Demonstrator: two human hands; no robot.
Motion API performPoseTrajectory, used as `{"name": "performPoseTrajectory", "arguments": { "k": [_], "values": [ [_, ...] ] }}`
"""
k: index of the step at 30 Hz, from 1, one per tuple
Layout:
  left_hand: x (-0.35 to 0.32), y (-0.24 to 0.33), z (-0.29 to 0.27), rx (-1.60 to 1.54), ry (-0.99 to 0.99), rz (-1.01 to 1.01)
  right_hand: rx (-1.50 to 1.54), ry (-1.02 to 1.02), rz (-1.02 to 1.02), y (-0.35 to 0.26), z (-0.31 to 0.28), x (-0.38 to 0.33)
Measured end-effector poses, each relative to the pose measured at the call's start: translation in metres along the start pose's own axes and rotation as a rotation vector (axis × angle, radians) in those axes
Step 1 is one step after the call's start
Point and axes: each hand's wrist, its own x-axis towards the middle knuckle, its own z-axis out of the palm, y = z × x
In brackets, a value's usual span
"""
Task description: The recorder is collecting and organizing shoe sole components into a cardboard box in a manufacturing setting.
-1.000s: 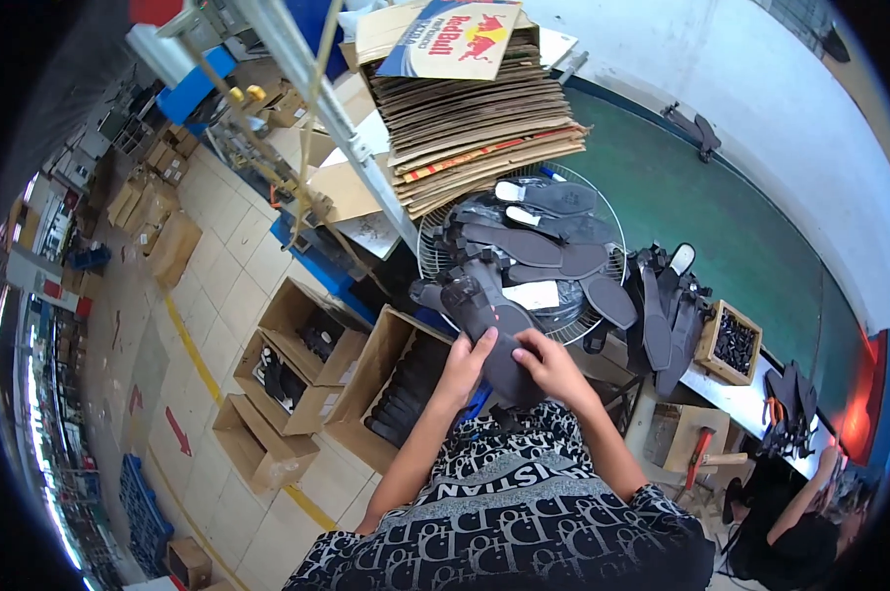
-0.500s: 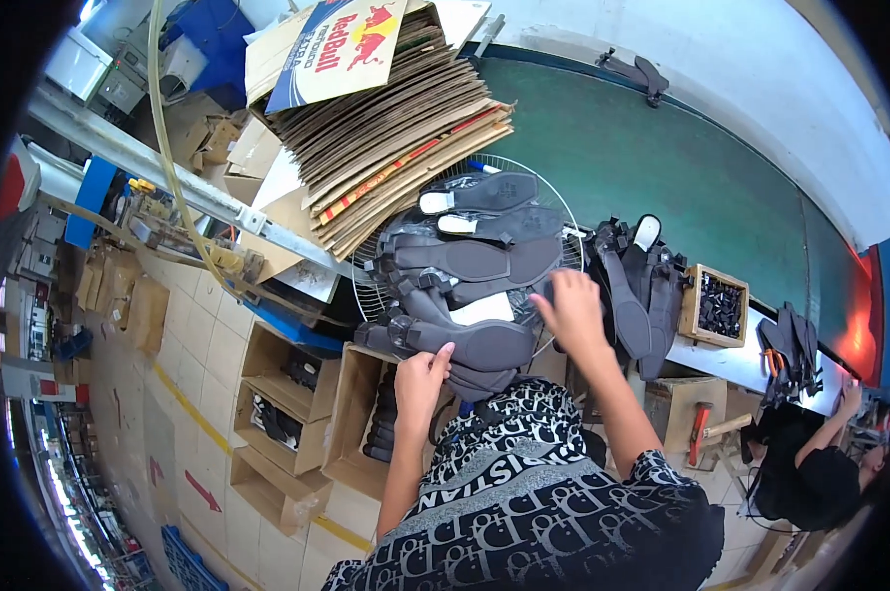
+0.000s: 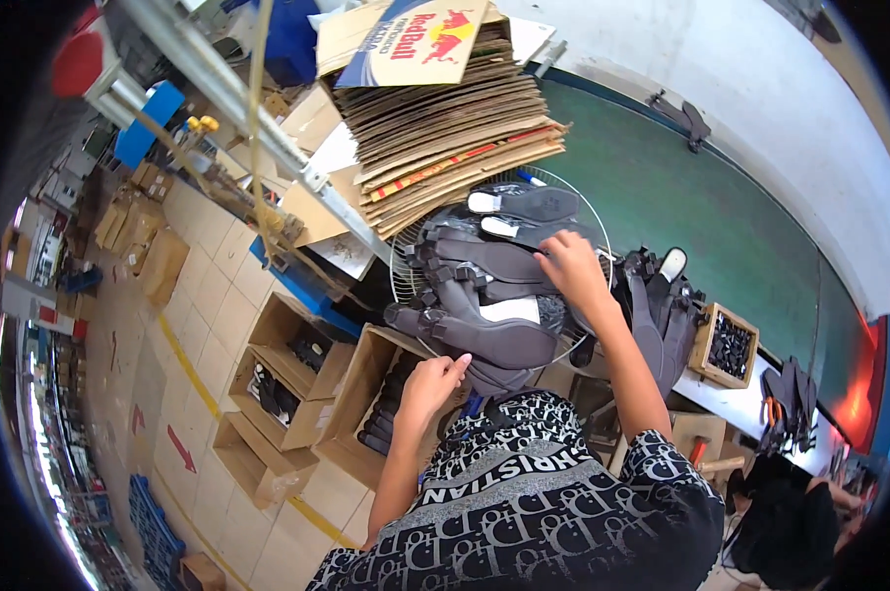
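Right hand [image 3: 569, 268] moved further up sandal pile [image 3: 484, 295], grip unclear; left hand [image 3: 430, 379] loosely curled, empty; three boxes [image 3: 297, 394].

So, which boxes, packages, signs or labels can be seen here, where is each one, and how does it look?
Printed cardboard sheet: tops the flattened stack, blue and yellow with red figures.
Flattened cardboard stack: behind the sandals, brown, layered.
Open carton: by the left hand, brown, holds dark sandals.
Two open cartons: on the tiled floor, brown.
Red arrow: floor marking.
Small wooden box: beside the right hand, dark small parts.
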Motion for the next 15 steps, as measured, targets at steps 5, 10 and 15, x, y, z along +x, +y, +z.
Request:
{"name": "performPoseTrajectory", "arguments": {
  "k": [5,10,15],
  "values": [
    [0.000,-0.004,0.007,-0.193,0.070,0.060,-0.062,-0.034,-0.154,-0.023,0.062,0.026],
    [0.004,0.014,0.019,-0.397,0.305,0.088,-0.090,-0.333,0.032,-0.021,0.089,0.056],
    [0.013,0.026,0.031,-0.754,0.318,0.158,-0.157,-0.423,0.082,-0.015,0.096,0.069]
  ]
}}
